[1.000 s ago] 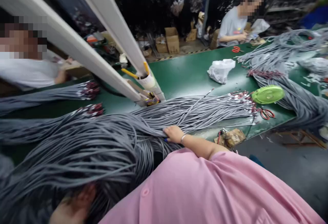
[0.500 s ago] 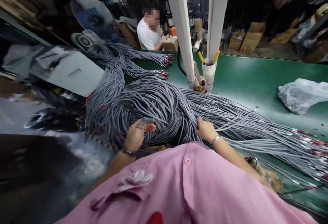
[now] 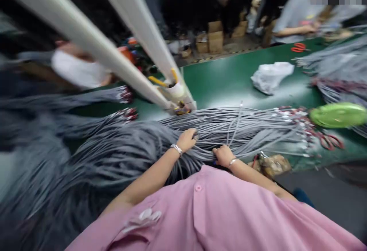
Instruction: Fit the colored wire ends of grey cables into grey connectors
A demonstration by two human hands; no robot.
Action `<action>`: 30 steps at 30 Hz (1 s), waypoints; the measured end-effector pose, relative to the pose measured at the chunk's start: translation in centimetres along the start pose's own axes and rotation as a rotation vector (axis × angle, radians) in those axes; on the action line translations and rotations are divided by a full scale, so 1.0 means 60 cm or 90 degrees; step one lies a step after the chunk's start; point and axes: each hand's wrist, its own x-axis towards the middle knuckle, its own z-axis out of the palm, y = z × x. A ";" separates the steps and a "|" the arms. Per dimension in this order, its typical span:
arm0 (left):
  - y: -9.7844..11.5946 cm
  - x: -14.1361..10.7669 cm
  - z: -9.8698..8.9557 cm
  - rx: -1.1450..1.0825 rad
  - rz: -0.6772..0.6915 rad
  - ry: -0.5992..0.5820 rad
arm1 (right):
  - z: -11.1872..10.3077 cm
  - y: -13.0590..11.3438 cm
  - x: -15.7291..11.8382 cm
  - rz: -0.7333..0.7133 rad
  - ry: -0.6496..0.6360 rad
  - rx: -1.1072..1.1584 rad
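Note:
A thick bundle of grey cables [image 3: 215,123] lies along the bench in front of me, with red and white ends at its right. My left hand [image 3: 187,140], with something dark on a fingertip, is closed on the bundle where it bends toward the coil. Just to the right and nearer my body, my right hand [image 3: 223,154] has its fingers curled round cables at the front edge. Its fingertips are partly hidden. On the left, the large coiled part of the cables [image 3: 123,144] is blurred.
Two white posts stand behind the cables, with a cup [image 3: 176,90] of yellow-handled tools at their foot. A clear plastic bag [image 3: 271,77], a green oval object [image 3: 338,115] and red-handled scissors [image 3: 331,142] lie to the right. A co-worker [image 3: 298,17] is across the bench.
My view has swung to the right. My left hand, apart from the cables with its fingers extended before, has come over to the bundle beside my right hand. The right hand stays at the cables.

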 end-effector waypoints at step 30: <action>0.038 -0.053 0.034 0.210 -0.089 -0.052 | -0.069 0.112 -0.285 0.036 0.083 -0.010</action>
